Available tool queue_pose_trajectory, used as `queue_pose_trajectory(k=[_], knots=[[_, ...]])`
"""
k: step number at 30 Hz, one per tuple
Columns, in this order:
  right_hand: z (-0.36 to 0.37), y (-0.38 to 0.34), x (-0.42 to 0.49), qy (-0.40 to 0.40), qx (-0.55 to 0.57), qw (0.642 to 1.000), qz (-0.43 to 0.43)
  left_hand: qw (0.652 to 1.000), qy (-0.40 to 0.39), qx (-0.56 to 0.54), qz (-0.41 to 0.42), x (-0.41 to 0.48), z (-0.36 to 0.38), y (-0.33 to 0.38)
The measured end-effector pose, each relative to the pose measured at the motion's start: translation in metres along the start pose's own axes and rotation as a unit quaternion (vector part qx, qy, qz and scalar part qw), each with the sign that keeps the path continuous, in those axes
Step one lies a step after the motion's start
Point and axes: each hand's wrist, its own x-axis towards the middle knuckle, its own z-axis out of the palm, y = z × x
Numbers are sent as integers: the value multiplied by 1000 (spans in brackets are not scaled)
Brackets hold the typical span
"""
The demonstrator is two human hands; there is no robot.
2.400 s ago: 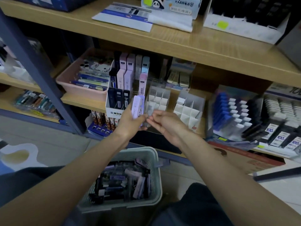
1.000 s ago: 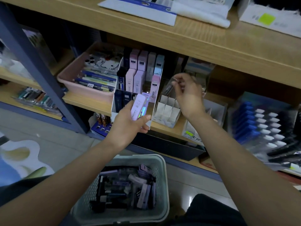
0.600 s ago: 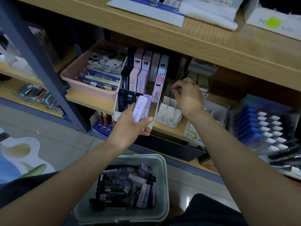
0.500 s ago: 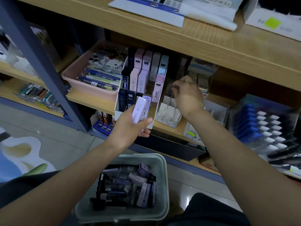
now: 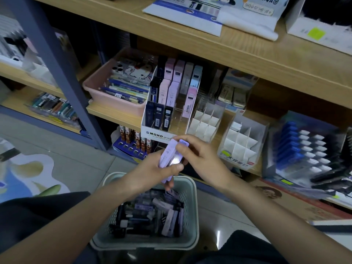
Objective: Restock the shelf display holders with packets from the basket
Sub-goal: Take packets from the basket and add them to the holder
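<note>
My left hand (image 5: pixel 152 173) grips a small stack of lilac packets (image 5: pixel 169 159) in front of the shelf, above the basket. My right hand (image 5: pixel 198 159) meets it from the right, its fingertips pinching the top of one lilac packet in the stack. The grey-green basket (image 5: pixel 192 210) stands on the floor below, holding several dark and lilac packets. On the middle shelf the white MONO display holder (image 5: pixel 152 133) carries pink, lilac and black packets. A clear divided holder (image 5: pixel 205 121) stands just right of it with open cells.
A pink tray (image 5: pixel 106 96) of pens sits left of the MONO holder. Another divided white holder (image 5: pixel 242 141) and a rack of blue and white items (image 5: pixel 297 147) stand to the right. A blue shelf post (image 5: pixel 62 73) rises at the left. My knees flank the basket.
My right hand has come back from the clear holder on the shelf and now pinches a packet in my left hand's stack. Both hands have dropped lower, over the basket.
</note>
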Motion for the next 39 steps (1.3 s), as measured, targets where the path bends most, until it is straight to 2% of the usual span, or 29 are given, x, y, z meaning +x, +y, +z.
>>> queue_pose_trajectory(k=[2, 4, 9, 11, 16, 18, 21, 24, 26, 28, 32, 39], knots=[[-5, -3, -5, -13, 40, 999, 1, 999, -16, -41, 5, -5, 1, 4], [-11, -8, -8, 16, 72, 997, 0, 997, -16, -75, 13, -7, 2, 8], [-23, -16, -7, 130, 126, 983, 28, 990, 73, -122, 20, -3, 2, 18], [-27, -19, -7, 149, 136, 979, 40, 988, 106, -109, 34, 0, 1, 21], [-38, -25, -10, 126, 124, 983, 43, 983, 164, -43, 74, 7, -1, 27], [-47, -29, -12, 143, 91, 985, 27, 983, 163, -27, 82, 11, 4, 31], [-75, -25, -14, 255, 35, 966, -21, 984, 152, -30, 88, 18, 15, 38], [-115, -7, -15, 392, -128, 910, -33, 987, 136, -37, 80, 27, 27, 41], [-140, 6, -15, 420, -267, 867, -10, 989, 125, -29, 73, 33, 34, 41], [-157, 18, -12, 397, -344, 851, 15, 991, 114, -24, 67, 37, 41, 40], [-163, 33, -4, 325, -373, 866, 75, 994, 95, -29, 42, 43, 49, 36], [-168, 44, 18, 236, -468, 838, 150, 998, 56, -3, 15, 46, 55, 34]])
